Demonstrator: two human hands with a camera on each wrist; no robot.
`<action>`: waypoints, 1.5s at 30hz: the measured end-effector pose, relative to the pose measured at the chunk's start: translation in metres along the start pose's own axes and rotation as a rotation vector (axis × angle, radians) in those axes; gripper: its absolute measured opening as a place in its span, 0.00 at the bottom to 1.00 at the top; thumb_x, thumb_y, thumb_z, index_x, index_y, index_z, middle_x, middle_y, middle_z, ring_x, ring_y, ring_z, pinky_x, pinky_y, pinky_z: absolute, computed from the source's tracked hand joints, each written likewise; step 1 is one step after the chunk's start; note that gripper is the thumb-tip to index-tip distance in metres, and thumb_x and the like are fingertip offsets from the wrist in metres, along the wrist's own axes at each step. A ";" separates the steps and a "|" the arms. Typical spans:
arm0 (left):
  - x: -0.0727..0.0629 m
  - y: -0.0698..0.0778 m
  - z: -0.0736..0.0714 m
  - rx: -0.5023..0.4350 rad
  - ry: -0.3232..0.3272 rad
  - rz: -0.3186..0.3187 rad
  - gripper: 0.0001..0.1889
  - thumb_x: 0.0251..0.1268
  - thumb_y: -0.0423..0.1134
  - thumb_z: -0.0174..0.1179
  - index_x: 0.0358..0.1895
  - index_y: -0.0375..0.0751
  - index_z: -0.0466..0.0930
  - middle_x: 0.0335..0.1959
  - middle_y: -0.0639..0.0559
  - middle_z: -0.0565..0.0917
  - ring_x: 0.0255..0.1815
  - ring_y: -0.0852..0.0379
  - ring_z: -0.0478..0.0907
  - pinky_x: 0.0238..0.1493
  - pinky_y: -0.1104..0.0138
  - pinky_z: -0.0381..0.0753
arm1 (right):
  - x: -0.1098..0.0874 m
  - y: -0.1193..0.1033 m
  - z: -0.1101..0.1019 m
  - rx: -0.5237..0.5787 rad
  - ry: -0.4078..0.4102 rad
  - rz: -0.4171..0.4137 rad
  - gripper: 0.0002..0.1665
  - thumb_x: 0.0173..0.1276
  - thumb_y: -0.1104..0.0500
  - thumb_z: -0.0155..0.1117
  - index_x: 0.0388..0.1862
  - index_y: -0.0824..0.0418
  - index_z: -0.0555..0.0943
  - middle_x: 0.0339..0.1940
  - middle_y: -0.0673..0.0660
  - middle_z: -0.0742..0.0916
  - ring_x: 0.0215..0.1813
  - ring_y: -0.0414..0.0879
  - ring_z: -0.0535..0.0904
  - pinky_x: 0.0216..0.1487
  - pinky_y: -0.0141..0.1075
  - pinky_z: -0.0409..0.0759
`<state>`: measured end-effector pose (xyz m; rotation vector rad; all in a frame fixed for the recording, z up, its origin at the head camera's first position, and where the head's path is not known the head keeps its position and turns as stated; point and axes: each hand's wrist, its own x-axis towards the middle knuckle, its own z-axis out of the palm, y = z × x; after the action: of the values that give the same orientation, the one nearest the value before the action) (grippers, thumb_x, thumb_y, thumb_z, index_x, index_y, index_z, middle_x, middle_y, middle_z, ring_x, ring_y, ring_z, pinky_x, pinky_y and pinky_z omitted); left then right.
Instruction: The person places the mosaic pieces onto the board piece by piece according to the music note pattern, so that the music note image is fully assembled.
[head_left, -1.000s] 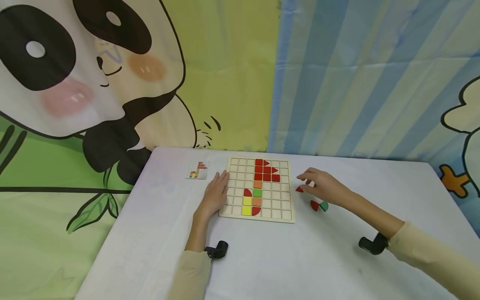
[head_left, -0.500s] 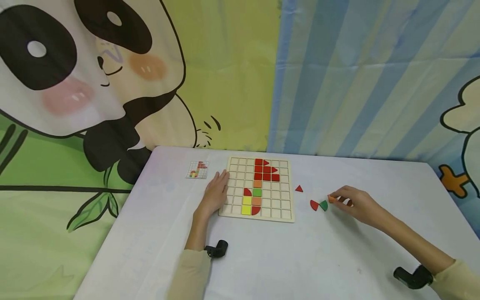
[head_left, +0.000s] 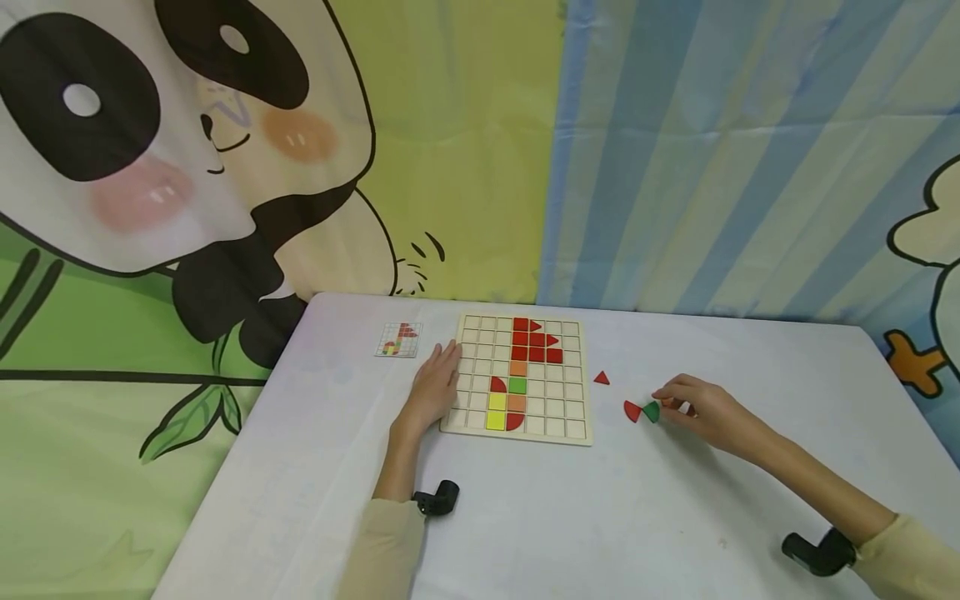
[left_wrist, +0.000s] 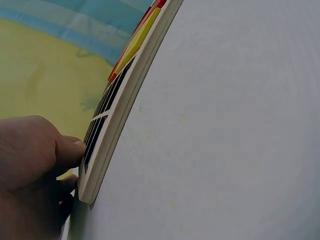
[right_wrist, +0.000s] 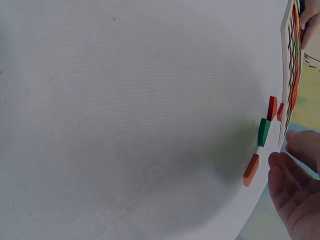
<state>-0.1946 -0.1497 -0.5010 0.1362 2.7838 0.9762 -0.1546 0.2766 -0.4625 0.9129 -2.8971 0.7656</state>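
Observation:
A wooden grid board lies on the table, with red, orange, green and yellow pieces set in some of its squares. My left hand rests along the board's left edge, fingers extended; in the left wrist view the thumb touches the board's corner. My right hand hovers right of the loose pieces. Under its fingertips is an orange piece, which lies on the table apart from the fingers in the right wrist view. Beside it are a green quarter-round piece, a red quarter-round piece and a red triangle.
A small pattern card lies left of the board, showing a coloured figure on a grid. The white table ends at a printed cloth backdrop. A black wrist camera sits on the right forearm.
My right hand has moved right and towards me, away from the red triangle. It held the orange piece half a second ago and has since let it go near the green one.

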 end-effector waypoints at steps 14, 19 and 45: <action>0.000 0.000 -0.001 -0.017 0.000 0.000 0.28 0.85 0.35 0.41 0.82 0.37 0.54 0.86 0.45 0.51 0.88 0.44 0.39 0.86 0.47 0.39 | -0.005 0.023 0.004 -0.128 0.135 -0.003 0.16 0.53 0.70 0.80 0.43 0.68 0.89 0.48 0.68 0.88 0.50 0.64 0.84 0.46 0.53 0.88; -0.001 0.000 -0.001 -0.009 0.001 -0.002 0.28 0.85 0.35 0.41 0.82 0.37 0.54 0.86 0.45 0.51 0.88 0.44 0.39 0.86 0.48 0.39 | -0.005 0.024 0.009 -0.087 0.143 -0.086 0.18 0.51 0.71 0.81 0.43 0.67 0.89 0.47 0.64 0.88 0.48 0.60 0.84 0.44 0.36 0.90; 0.001 -0.001 0.001 -0.011 0.008 0.001 0.28 0.84 0.35 0.42 0.82 0.37 0.55 0.86 0.46 0.51 0.88 0.44 0.39 0.86 0.48 0.40 | 0.008 0.010 0.012 -0.016 -0.117 0.079 0.13 0.60 0.64 0.79 0.36 0.57 0.80 0.33 0.44 0.83 0.36 0.36 0.74 0.38 0.33 0.82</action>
<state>-0.1951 -0.1498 -0.5027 0.1330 2.7852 0.9935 -0.1650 0.2739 -0.4758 0.8755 -3.0528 0.7162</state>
